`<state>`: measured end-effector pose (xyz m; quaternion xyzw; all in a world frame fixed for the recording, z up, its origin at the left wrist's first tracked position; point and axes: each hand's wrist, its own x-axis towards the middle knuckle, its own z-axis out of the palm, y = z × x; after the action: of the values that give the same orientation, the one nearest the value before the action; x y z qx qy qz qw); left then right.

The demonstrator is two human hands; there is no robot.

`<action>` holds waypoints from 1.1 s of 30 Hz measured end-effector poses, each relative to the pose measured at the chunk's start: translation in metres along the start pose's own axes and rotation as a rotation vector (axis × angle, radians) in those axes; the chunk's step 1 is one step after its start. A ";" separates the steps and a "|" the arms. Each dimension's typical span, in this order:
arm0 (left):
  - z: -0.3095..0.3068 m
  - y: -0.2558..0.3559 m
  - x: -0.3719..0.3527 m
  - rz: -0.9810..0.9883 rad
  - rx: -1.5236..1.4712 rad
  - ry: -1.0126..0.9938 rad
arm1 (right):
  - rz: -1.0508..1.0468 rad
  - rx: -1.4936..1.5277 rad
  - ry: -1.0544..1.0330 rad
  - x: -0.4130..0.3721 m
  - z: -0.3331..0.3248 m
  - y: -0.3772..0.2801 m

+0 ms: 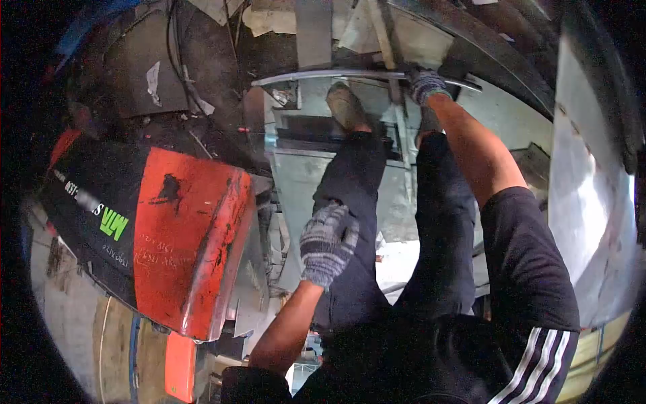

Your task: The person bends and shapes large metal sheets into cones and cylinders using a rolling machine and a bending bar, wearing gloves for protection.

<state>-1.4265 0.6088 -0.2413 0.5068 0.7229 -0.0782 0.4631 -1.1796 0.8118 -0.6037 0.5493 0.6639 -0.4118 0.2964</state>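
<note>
Step in hand, as I read it: handling the long metal bar (330,75), which lies crosswise beyond the feet, its left end over the cluttered floor and its right end past the right hand (427,85). It looks bowed (the lens bends everything at the edges, so don't trust that curve). Can't tell whether it rests on something or hangs from the grip. The hold is well off-centre, nearer the right end, so the long left run would likely droop or swing if lifted one-handed. To do it well: slide the grip toward mid-length, or bring the other hand onto the left part, then move it level and slowly. Watch the left shoe (344,108), its toe just short of the bar, and the loose strips and black cable (176,54) on the far side, which could snag an end. The red-and-black cover (188,249) sits off to the left, well apart from the bar. Fingers: right ones are curled round the bar in a striped knit glove, looks like a full wrap, though fingertips are too small to make out. Left hand (330,244), gloved likewise, rests on the left trouser leg (350,178), fingers loosely extended and slightly parted, thumb out to the side, grasping nothing, well apart from the bar.
</note>
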 end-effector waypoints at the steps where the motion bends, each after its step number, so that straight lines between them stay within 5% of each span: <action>1: -0.002 0.000 0.005 -0.016 0.013 0.003 | 0.027 -0.076 0.040 0.013 0.015 0.003; 5: -0.004 -0.002 0.007 -0.007 0.036 0.012 | 0.025 -0.048 -0.168 0.044 0.027 0.018; 8: -0.012 0.013 0.005 -0.037 0.072 -0.013 | -0.064 -0.253 -0.295 -0.021 0.010 0.001; 12: 0.002 0.008 -0.005 -0.035 0.025 -0.013 | -0.034 0.171 -0.220 -0.119 -0.014 -0.023; 15: -0.002 0.013 -0.012 0.014 0.163 -0.012 | -0.043 0.153 -0.010 -0.237 -0.038 -0.049; 19: -0.022 0.025 -0.027 0.088 0.277 -0.187 | 0.173 0.405 -0.115 -0.424 -0.118 -0.066; 23: -0.062 0.076 -0.051 0.272 0.264 -0.122 | 0.381 0.488 -0.130 -0.599 -0.173 -0.040; 25: -0.104 0.114 -0.067 0.267 0.048 -0.259 | 0.290 0.561 0.032 -0.673 -0.198 -0.033; 27: -0.125 0.131 -0.060 0.383 -0.003 -0.192 | 0.358 0.612 0.110 -0.717 -0.209 -0.032; 28: -0.147 0.150 -0.065 0.318 -0.011 -0.172 | 0.261 0.529 0.255 -0.732 -0.205 -0.027; 29: -0.164 0.161 -0.081 0.244 -0.018 -0.165 | 0.380 0.627 0.270 -0.751 -0.201 -0.023; 33: -0.181 0.138 -0.065 0.308 -0.103 0.028 | 0.286 0.622 0.470 -0.778 -0.220 -0.006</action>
<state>-1.4187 0.7367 -0.0428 0.5881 0.6463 0.0380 0.4847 -1.0010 0.6257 0.1622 0.7783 0.4746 -0.4109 0.0108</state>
